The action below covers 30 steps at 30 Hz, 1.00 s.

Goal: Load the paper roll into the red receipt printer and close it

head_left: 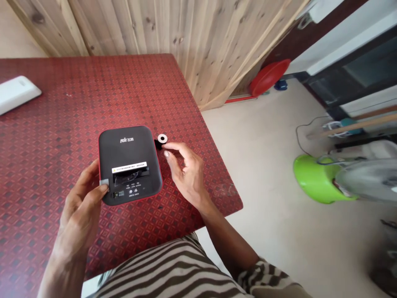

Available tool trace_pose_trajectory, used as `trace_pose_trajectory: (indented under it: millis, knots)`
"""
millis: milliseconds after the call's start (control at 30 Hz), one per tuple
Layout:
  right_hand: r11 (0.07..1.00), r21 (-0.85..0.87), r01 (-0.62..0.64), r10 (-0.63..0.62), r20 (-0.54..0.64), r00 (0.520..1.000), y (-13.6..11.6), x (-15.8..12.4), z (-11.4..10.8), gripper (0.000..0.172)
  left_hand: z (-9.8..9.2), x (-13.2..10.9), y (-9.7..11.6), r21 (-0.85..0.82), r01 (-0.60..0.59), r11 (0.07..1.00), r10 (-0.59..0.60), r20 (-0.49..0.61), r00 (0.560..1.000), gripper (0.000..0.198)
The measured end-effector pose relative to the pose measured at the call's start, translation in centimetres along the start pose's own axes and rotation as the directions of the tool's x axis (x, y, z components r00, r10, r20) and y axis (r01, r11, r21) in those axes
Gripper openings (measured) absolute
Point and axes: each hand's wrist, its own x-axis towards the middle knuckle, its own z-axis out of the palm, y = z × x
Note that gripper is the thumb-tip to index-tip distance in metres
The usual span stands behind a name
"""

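Observation:
A flat black device [125, 153] with a red edge lies on the table, bearing a white logo, a warning strip, a glossy dark window and small buttons. My left hand [82, 203] grips its lower left corner, thumb on top over a small grey tab [104, 183] and fingers beneath the edge. Off the device's right side sticks a small black part with a white ring [162, 138] around a dark centre. My right hand [187, 171] is beside it, index fingertip at the black part and thumb slightly apart. Whether that fingertip touches it is hard to tell.
The red patterned table [186, 111] ends at a corner on the right. A white slab-like object [18, 93] lies at its left. Wooden planks [173, 33] stand behind. On the floor are a green basin [310, 178], a red basin [269, 76] and a cable.

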Motion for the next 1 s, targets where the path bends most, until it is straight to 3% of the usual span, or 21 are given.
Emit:
trace_pose_trajectory:
  millis: [200, 367, 500, 600, 667, 733, 833, 933, 1000]
  knots:
    - [0.999, 0.029, -0.046, 0.047, -0.012, 0.999, 1.0, 0.3, -1.1, 0.016, 0.4, 0.2, 0.3, -0.008, 0.035, 0.999, -0.035, -0.022, 0.999, 0.045]
    - [0.996, 0.072, -0.051, 0.053, -0.030, 0.998, 1.2, 0.2, -0.8, 0.014, 0.7, 0.3, 0.5, -0.023, 0.023, 0.999, -0.025, -0.049, 0.998, 0.039]
    - [0.994, 0.107, 0.028, -0.021, -0.072, 0.997, 0.3, 0.6, -0.8, 0.011, 0.9, 0.3, 0.2, -0.038, -0.003, 0.999, 0.000, -0.079, 0.997, 0.045]
    - [0.982, 0.073, 0.176, -0.174, -0.028, 0.984, -0.9, 1.4, -0.9, 0.012, 0.8, 0.3, -0.2, -0.057, -0.019, 0.998, 0.013, -0.109, 0.994, 0.046]
    - [0.948, 0.032, 0.318, -0.319, 0.123, 0.940, -2.1, 2.4, -0.7, 0.016, 0.5, 0.5, -0.5, -0.053, -0.043, 0.998, 0.039, -0.089, 0.995, 0.048]
    - [0.907, -0.037, 0.419, -0.378, 0.365, 0.851, -3.8, 3.8, 0.1, 0.020, 0.1, 0.8, -1.1, -0.048, -0.088, 0.995, 0.085, -0.063, 0.994, 0.048]
    - [0.853, -0.218, 0.475, -0.211, 0.688, 0.695, -6.5, 6.0, 1.9, 0.026, -0.5, 1.4, -2.4, -0.023, -0.163, 0.986, 0.163, -0.027, 0.986, 0.048]
    - [0.790, -0.326, 0.519, -0.081, 0.784, 0.616, -8.6, 7.5, 3.6, 0.033, -1.3, 1.8, -4.2, 0.056, -0.236, 0.970, 0.235, 0.014, 0.972, 0.055]
    - [0.794, -0.327, 0.513, -0.070, 0.789, 0.611, -9.0, 8.0, 4.3, 0.034, -1.7, 1.9, -5.1, 0.100, -0.273, 0.957, 0.271, 0.036, 0.962, 0.059]
